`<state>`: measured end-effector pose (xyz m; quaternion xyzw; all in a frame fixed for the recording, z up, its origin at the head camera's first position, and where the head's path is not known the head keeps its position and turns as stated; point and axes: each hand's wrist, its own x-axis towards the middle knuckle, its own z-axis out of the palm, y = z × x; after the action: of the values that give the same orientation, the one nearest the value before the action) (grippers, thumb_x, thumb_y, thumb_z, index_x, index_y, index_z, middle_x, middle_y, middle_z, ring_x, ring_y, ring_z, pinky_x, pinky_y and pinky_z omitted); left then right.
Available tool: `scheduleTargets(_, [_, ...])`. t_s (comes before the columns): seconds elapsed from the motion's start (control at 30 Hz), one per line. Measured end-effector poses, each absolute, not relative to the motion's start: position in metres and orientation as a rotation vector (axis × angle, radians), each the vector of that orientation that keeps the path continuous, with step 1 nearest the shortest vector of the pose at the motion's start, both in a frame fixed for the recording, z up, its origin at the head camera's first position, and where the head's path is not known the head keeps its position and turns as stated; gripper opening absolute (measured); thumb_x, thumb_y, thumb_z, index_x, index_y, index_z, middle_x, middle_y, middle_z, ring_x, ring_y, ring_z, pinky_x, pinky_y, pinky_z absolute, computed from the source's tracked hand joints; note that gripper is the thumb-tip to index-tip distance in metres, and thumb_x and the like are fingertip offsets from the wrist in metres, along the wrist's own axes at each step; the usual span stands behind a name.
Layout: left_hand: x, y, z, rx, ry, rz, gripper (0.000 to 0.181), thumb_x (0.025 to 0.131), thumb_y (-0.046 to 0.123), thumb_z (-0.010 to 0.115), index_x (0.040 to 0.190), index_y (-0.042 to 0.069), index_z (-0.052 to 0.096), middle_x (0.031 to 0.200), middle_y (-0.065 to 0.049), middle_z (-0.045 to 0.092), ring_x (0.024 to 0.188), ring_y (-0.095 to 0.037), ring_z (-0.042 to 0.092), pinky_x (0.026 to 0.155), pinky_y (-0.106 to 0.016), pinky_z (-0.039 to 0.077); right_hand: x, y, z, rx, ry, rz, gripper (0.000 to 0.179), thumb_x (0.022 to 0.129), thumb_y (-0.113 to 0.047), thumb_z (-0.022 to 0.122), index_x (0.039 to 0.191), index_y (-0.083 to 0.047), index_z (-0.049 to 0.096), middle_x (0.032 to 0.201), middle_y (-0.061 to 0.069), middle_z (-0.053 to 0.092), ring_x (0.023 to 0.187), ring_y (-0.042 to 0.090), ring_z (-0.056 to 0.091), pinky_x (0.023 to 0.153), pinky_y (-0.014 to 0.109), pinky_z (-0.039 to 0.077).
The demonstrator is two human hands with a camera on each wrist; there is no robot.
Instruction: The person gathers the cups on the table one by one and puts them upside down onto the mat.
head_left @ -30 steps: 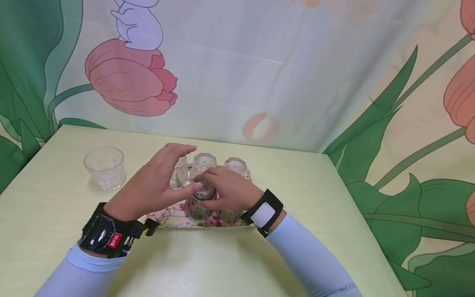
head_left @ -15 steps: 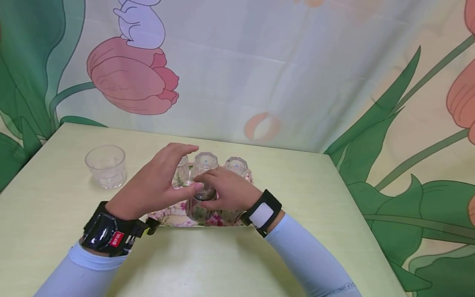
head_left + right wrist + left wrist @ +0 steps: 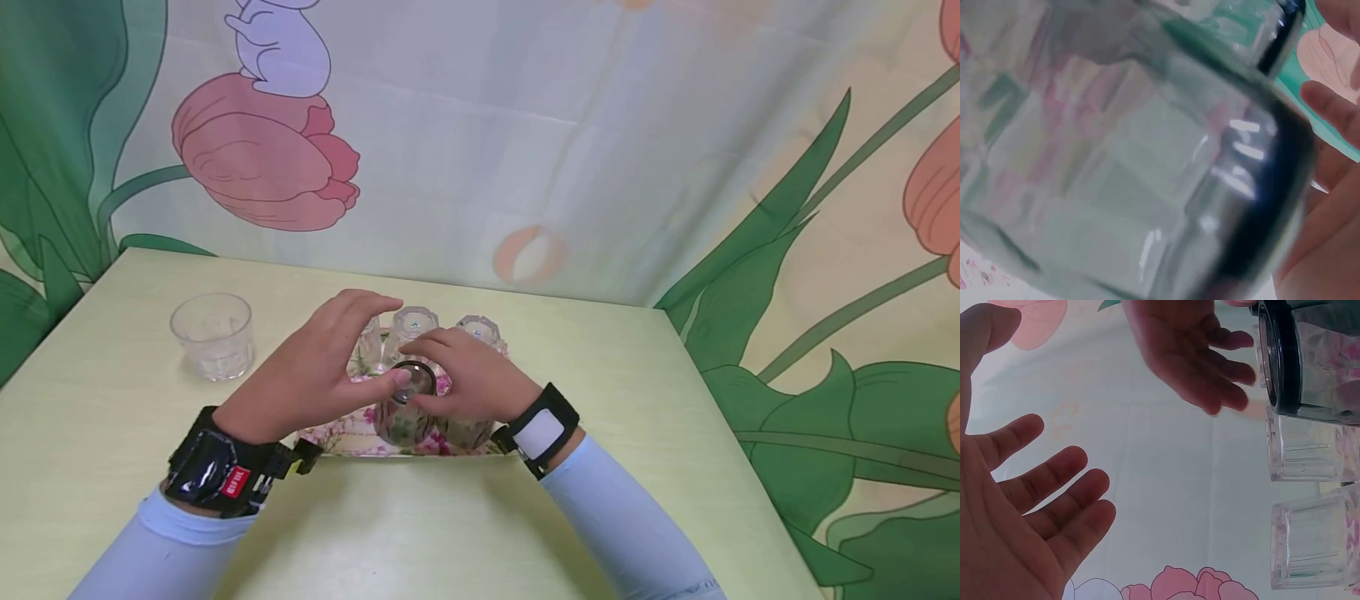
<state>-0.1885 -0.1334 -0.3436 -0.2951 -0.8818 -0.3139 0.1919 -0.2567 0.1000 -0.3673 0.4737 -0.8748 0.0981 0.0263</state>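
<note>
A clear faceted glass jar (image 3: 402, 427) stands upright on the floral tray (image 3: 345, 442), its shiny dark-rimmed lid (image 3: 1286, 362) on top. My right hand (image 3: 474, 379) hovers around the lid with loosely bent fingers; in the left wrist view its fingertips are apart from the lid, while thumb contact is cut off from view. The left hand (image 3: 311, 379) is spread beside and above the jar, holding nothing. From the head, its thumb overlaps the lid, but the left wrist view shows a gap. The right wrist view shows the jar (image 3: 1116, 169) blurred and close.
Behind the jar, upside-down clear glasses (image 3: 416, 323) stand on the tray. A second jar (image 3: 467, 433) is partly under my right hand. One clear tumbler (image 3: 213, 337) sits upright on the pale table (image 3: 375, 533) at left. A printed curtain (image 3: 450, 150) hangs behind.
My right hand has shifted slightly right and up, and its fingers have loosened, baring the full ring of the lid. The left hand has hardly moved.
</note>
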Motion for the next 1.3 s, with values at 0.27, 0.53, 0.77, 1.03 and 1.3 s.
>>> scheduleTargets(0.27, [-0.190, -0.132, -0.343, -0.827, -2.482, -0.866, 0.070, 0.087, 0.044, 0.075, 0.144, 0.014, 0.047, 0.143, -0.006, 0.048, 0.132, -0.024, 0.047, 0.104, -0.048, 0.049, -0.259, 0.112, -0.357, 1.451, -2.563, 0.457, 0.061, 0.088, -0.038, 0.074, 0.140, -0.011, 0.055, 0.133, 0.003, 0.062, 0.122, 0.018, 0.057, 0.106, 0.034, 0.046])
scheduleTargets(0.53, [-0.191, -0.132, -0.345, -0.839, -2.458, -0.846, 0.072, 0.086, 0.044, 0.076, 0.145, 0.013, 0.048, 0.144, -0.007, 0.048, 0.134, -0.025, 0.046, 0.106, -0.048, 0.048, -0.256, 0.127, -0.344, 1.430, -2.420, 0.646, 0.063, 0.087, -0.032, 0.076, 0.141, -0.006, 0.053, 0.134, 0.009, 0.060, 0.127, 0.021, 0.054, 0.110, 0.034, 0.044])
scheduleTargets(0.77, [-0.189, -0.132, -0.343, -0.840, -2.445, -0.858, 0.075, 0.086, 0.043, 0.077, 0.147, 0.012, 0.045, 0.146, -0.008, 0.047, 0.135, -0.026, 0.045, 0.107, -0.049, 0.046, -0.254, 0.140, -0.338, 1.368, -2.374, 0.774, 0.069, 0.086, -0.031, 0.078, 0.144, -0.007, 0.050, 0.141, 0.009, 0.056, 0.133, 0.021, 0.050, 0.111, 0.037, 0.043])
scheduleTargets(1.03, [-0.189, -0.132, -0.341, -0.835, -2.441, -0.870, 0.079, 0.086, 0.041, 0.077, 0.150, 0.013, 0.041, 0.147, -0.009, 0.046, 0.137, -0.027, 0.044, 0.109, -0.050, 0.044, -0.248, 0.148, -0.334, 1.329, -2.324, 0.833, 0.071, 0.084, -0.030, 0.079, 0.145, -0.010, 0.050, 0.144, 0.011, 0.053, 0.137, 0.024, 0.047, 0.113, 0.040, 0.042])
scheduleTargets(1.3, [-0.188, -0.133, -0.342, -0.837, -2.440, -0.864, 0.078, 0.086, 0.039, 0.077, 0.150, 0.013, 0.041, 0.147, -0.008, 0.046, 0.137, -0.026, 0.043, 0.109, -0.049, 0.044, -0.245, 0.160, -0.336, 1.245, -2.372, 0.834, 0.074, 0.083, -0.029, 0.081, 0.147, -0.012, 0.048, 0.147, 0.009, 0.050, 0.140, 0.023, 0.044, 0.115, 0.042, 0.039])
